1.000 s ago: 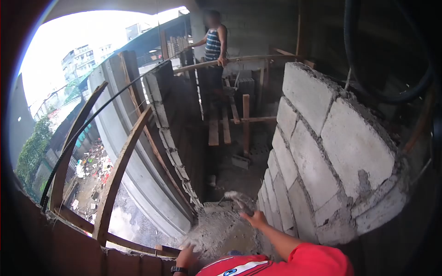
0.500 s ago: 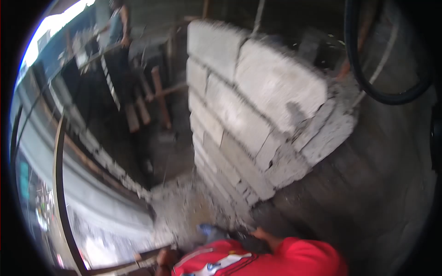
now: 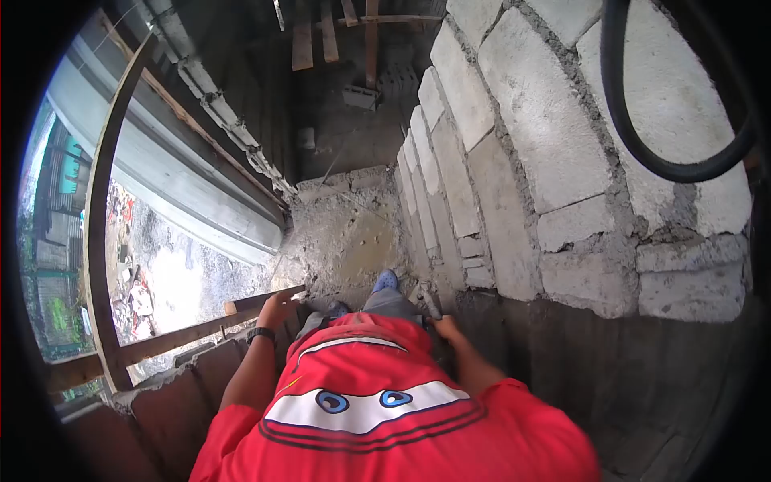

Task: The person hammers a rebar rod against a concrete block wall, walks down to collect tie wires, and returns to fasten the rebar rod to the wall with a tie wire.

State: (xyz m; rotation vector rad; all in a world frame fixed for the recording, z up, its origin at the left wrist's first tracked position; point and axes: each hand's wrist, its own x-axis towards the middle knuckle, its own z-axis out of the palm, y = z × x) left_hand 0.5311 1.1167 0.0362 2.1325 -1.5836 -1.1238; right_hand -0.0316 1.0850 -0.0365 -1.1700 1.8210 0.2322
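My left hand [image 3: 278, 308], with a dark watch on the wrist, is at the end of a wooden board [image 3: 243, 304] on the low rail, its fingers curled over the wood. Beside my right thigh, my right hand [image 3: 446, 326] is closed around a slim grey tool [image 3: 431, 302] caked with something like mortar; its lower end is too small to make out. Below, a blue clog [image 3: 385, 281] stands on the rough concrete ledge [image 3: 321, 233].
A mortared block wall [image 3: 546, 120] rises on my right, with a black hose [image 3: 626, 120] looping before it. At left, an upright wooden post [image 3: 96, 217] and a rail [image 3: 173, 339] border a drop to the ground outside. Loose planks [image 3: 301, 40] and a hollow block [image 3: 361, 97] lie ahead.
My view has tipped downward and swung, bringing the red shirt, both hands and the ledge further into the picture. The person seen at upper left is out of view.
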